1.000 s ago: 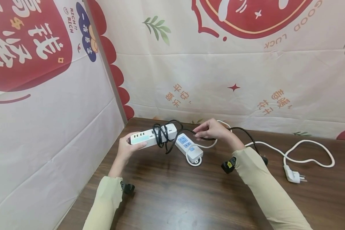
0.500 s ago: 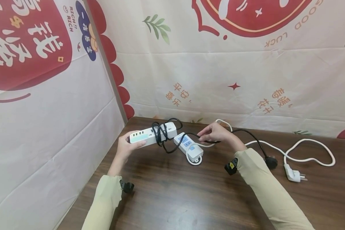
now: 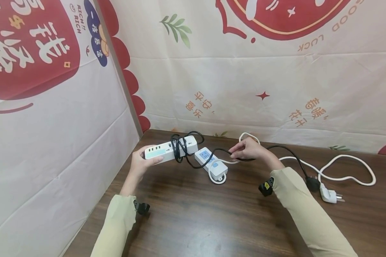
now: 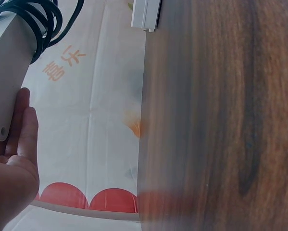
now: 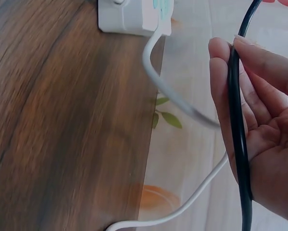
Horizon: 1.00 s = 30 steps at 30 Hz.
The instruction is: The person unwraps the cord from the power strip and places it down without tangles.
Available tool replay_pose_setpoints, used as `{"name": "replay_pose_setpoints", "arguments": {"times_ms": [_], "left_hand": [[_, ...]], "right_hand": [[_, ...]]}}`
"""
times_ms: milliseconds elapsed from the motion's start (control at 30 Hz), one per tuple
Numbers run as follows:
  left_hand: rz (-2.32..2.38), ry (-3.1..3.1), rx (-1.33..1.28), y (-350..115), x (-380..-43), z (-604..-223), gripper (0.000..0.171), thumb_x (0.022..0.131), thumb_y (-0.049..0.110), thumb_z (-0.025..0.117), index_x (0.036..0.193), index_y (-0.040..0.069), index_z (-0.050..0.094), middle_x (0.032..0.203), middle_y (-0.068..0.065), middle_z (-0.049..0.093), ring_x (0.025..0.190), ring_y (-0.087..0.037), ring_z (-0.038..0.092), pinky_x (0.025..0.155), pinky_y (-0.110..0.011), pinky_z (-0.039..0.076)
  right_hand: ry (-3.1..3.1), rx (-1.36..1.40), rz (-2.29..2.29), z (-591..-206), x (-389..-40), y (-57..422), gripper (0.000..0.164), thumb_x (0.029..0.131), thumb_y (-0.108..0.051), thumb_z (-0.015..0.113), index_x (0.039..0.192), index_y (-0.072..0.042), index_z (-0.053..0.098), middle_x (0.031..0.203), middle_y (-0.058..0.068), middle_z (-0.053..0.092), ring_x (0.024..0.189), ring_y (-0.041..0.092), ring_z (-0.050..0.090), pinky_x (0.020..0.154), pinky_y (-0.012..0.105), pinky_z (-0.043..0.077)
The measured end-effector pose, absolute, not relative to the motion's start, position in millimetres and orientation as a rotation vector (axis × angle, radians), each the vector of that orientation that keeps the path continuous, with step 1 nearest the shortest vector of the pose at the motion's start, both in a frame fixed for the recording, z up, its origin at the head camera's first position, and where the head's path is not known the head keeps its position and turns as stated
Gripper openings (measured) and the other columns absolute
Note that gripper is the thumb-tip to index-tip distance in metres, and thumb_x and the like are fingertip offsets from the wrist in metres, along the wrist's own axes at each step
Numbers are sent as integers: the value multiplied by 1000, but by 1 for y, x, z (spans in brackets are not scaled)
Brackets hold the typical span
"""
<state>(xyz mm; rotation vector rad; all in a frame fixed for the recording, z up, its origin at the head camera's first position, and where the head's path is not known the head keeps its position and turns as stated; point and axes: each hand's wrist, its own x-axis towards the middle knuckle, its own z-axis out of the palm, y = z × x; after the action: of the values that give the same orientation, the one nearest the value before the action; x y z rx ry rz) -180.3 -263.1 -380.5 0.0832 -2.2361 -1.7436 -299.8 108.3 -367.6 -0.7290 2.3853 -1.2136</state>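
Observation:
My left hand grips one end of a white power strip, held up over the table's far left part. Several loops of black cord wrap round the strip's other half. In the left wrist view the strip lies along the fingers. My right hand pinches the free black cord between thumb and fingertips. The right wrist view shows that black cord running across the palm. Past the hand, the cord drops to a black plug at the right.
A second, smaller power strip with blue socket faces lies on the brown table between the hands. Its white cord trails behind my right hand to a white plug. Printed cloths hang behind and at the left.
My right hand has moved right along with the black cord, and the span between the hands has lengthened. The black plug has shifted right, beside the white plug. The left hand stays nearly still.

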Motion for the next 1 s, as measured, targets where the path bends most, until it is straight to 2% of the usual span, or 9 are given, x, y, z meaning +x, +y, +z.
{"name": "replay_pose_setpoints", "arguments": {"times_ms": [200, 300, 467, 700, 1000], "left_hand": [[-1743, -2225, 74, -263, -179, -381, 47, 69, 7, 78, 111, -2, 59, 103, -17, 61, 84, -14, 57, 72, -24, 46], [-1754, -2205, 68, -263, -179, -382, 46, 68, 5, 77, 110, -3, 59, 101, -17, 61, 83, -13, 57, 71, -23, 46], [-1764, -2191, 75, -264, -178, -383, 45, 69, 4, 77, 109, -4, 59, 100, -14, 62, 82, -11, 57, 71, -22, 45], [-1739, -2178, 85, -264, -177, -383, 45, 68, 2, 76, 109, -5, 59, 100, -15, 62, 81, -10, 56, 70, -21, 45], [-1753, -2139, 63, -264, -177, -383, 44, 69, 1, 76, 108, -6, 59, 97, -12, 63, 80, -9, 58, 69, -22, 46]], "right_hand": [[2358, -621, -1266, -368, -298, 117, 28, 78, -7, 69, 99, 11, 64, 76, 12, 69, 66, 12, 64, 59, 23, 48], [2323, -599, -1301, -369, -298, 122, 30, 79, -5, 68, 101, 14, 62, 77, 15, 69, 67, 14, 65, 59, 23, 49], [2298, -601, -1326, -373, -299, 132, 31, 78, 0, 68, 101, 19, 59, 72, 12, 68, 65, 14, 65, 57, 21, 49], [2279, -595, -1305, -375, -298, 145, 30, 78, 0, 67, 100, 19, 59, 77, 19, 68, 68, 20, 66, 57, 21, 49], [2351, -634, -1201, -381, -300, 159, 30, 78, -4, 68, 100, 16, 62, 72, 13, 69, 65, 14, 65, 58, 21, 48]]}}
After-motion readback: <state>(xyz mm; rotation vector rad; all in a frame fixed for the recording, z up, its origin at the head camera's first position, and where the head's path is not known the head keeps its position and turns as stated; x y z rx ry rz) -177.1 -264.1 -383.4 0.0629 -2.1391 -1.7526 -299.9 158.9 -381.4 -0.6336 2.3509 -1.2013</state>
